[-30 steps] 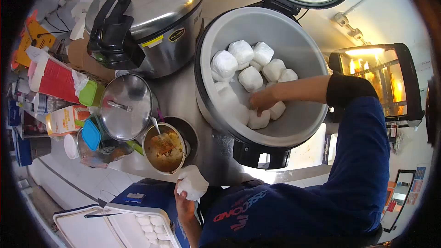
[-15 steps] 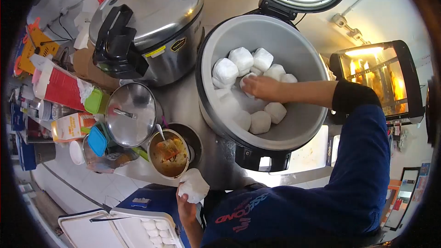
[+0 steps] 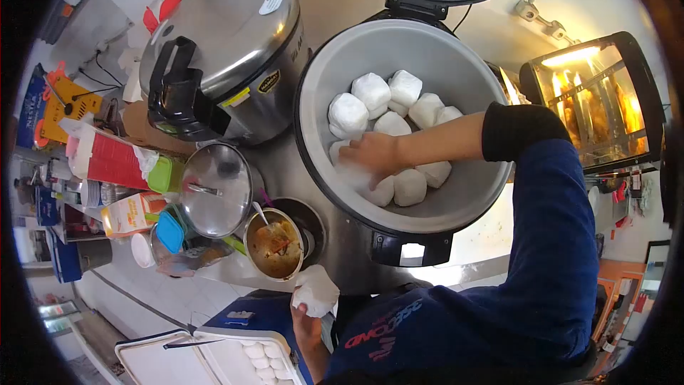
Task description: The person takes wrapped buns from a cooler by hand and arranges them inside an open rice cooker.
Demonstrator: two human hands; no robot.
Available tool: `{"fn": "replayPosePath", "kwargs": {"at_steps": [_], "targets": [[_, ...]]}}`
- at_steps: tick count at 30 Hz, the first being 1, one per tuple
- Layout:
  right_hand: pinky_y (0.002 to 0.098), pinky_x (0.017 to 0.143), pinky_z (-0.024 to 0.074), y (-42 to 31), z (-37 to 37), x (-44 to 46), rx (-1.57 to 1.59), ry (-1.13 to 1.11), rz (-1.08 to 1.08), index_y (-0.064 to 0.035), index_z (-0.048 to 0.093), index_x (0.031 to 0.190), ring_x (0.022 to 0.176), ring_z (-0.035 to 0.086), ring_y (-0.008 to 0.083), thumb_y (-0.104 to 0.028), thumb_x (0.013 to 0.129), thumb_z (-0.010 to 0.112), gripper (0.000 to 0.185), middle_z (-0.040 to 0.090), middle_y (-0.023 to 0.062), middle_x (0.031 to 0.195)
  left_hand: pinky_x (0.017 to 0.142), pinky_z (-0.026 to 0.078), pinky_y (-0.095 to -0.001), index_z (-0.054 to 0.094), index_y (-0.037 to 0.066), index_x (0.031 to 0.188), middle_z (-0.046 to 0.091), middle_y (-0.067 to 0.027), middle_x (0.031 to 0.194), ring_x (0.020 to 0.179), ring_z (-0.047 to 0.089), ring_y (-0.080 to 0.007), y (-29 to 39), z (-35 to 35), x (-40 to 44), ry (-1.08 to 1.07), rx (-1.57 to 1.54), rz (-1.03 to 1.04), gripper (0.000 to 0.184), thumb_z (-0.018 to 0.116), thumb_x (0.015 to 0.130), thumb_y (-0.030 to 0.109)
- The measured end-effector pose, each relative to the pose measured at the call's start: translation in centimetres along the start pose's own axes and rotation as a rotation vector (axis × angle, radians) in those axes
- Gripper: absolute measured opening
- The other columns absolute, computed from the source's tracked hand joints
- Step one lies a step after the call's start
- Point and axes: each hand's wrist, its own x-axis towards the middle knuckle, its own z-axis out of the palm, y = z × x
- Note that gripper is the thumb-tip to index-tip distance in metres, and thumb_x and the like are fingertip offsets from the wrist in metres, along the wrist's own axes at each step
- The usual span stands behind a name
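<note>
Several white wrapped bundles (image 3: 370, 91) lie in the deep grey pot of an open cooker (image 3: 456, 64). My right hand (image 3: 375, 155) reaches down into the pot at its lower left side, over the bundles there. Its fingers are spread and bent, and touch or hover just over a bundle; a hazy patch blurs the contact. My left hand (image 3: 305, 316), outside the pot near the counter's front edge, is wrapped round another white bundle (image 3: 316, 292).
A closed steel cooker (image 3: 228, 36) stands upper left. Left of the open cooker are a lidded pot (image 3: 214, 196) and a sauce pot (image 3: 274, 248) with a spoon. A lit glass cabinet (image 3: 591, 100) is at right. An open cooler (image 3: 203, 353) below holds several white bundles.
My right hand has moved from the upper middle bundle to the pot's lower left. My left hand still holds its bundle. The camera view has shifted.
</note>
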Motion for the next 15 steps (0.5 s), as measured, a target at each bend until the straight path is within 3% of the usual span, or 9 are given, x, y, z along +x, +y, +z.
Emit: {"fn": "replayPosePath", "kwargs": {"at_steps": [3, 6, 9, 11, 15], "targets": [[0.037, 0.074, 0.0503, 0.0, -0.1, -0.2, 0.052, 0.07, 0.039, 0.0037, 0.049, 0.103, 0.091, 0.058, 0.0302, -0.042, 0.058, 0.076, 0.069, 0.052, 0.015, 0.102, 0.092, 0.04, -0.0399, 0.039, 0.0, 0.124, 0.05, -0.0135, 0.116, 0.109, 0.05, -0.0261, -0.3, -0.4, -0.3, 0.052, -0.039, -0.015, 0.074, 0.072, 0.066, 0.033], [0.0361, 0.073, 0.0504, 0.3, -1.1, -0.3, 0.146, 0.071, 0.238, 0.0041, 0.052, 0.101, 0.092, 0.057, 0.0297, -0.042, 0.062, 0.072, 0.064, 0.05, 0.0169, 0.105, 0.095, 0.037, -0.0405, 0.038, 0.0, 0.125, 0.049, -0.0137, 0.119, 0.111, 0.048, -0.0269, -0.7, -1.1, -0.4, 0.03, -0.028, -0.004, 0.071, 0.068, 0.07, 0.033], [0.0354, 0.072, 0.0505, 1.2, 0.4, 0.3, -0.024, 0.36, 0.246, 0.0056, 0.053, 0.103, 0.09, 0.056, 0.0284, -0.043, 0.066, 0.069, 0.063, 0.048, 0.0177, 0.106, 0.101, 0.03, -0.0412, 0.037, 0.0, 0.128, 0.047, -0.0144, 0.126, 0.117, 0.044, -0.0285, -0.7, -0.9, -0.6, -0.054, 0.019, -0.003, 0.067, 0.061, 0.076, 0.035], [0.0337, 0.072, 0.0503, 0.6, 0.3, 0.3, -0.096, 0.368, 0.194, 0.0069, 0.052, 0.104, 0.09, 0.055, 0.0265, -0.043, 0.072, 0.063, 0.06, 0.046, 0.0174, 0.108, 0.101, 0.03, -0.0412, 0.036, -0.001, 0.129, 0.046, -0.0145, 0.127, 0.118, 0.043, -0.0283, -0.3, -0.1, -0.7, -0.07, 0.033, -0.001, 0.067, 0.061, 0.077, 0.033], [0.0332, 0.07, 0.0506, 1.0, -0.2, 0.4, -0.149, 0.417, 0.053, 0.0061, 0.055, 0.101, 0.089, 0.057, 0.0261, -0.044, 0.074, 0.061, 0.057, 0.049, 0.0168, 0.104, 0.094, 0.039, -0.04, 0.038, -0.002, 0.124, 0.05, -0.0142, 0.118, 0.109, 0.049, -0.0264, -0.5, 1.1, -1.0, 0.057, -0.032, -0.003, 0.072, 0.07, 0.068, 0.03]]}}
